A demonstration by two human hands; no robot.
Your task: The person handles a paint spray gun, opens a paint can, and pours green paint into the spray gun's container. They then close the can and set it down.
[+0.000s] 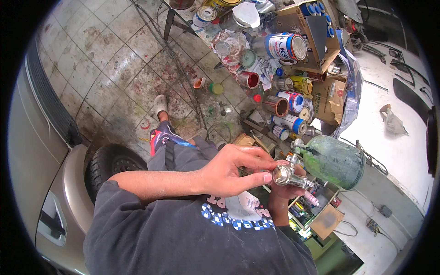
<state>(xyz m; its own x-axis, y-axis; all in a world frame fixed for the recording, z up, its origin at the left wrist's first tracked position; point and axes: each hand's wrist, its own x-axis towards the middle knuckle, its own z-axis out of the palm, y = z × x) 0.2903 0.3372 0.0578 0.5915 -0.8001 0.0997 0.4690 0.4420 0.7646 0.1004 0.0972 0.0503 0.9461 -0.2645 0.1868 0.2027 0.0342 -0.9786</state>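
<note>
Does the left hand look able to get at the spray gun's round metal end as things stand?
Probably yes: the left hand is right beside the round metal end of the spray gun, thumb and fingers apart, and nothing visible stands between. The right hand seems to be holding the gun.

Spray gun [286, 176]: held in the right hand [282, 191]; left hand [229, 168] at its left; green-tinted cup [337, 160] rightward; paint cans [286, 47] beyond.

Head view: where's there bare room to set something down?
Stained grey floor tiles lie bare between the silvery-beige metal vehicle and pale slip-on shoe. The smooth white panel has a bare patch between the crumpled bluish sheet and clear plastic bag. Crowded: around the cylindrical metal paint cans and brown cardboard boxes.
</note>
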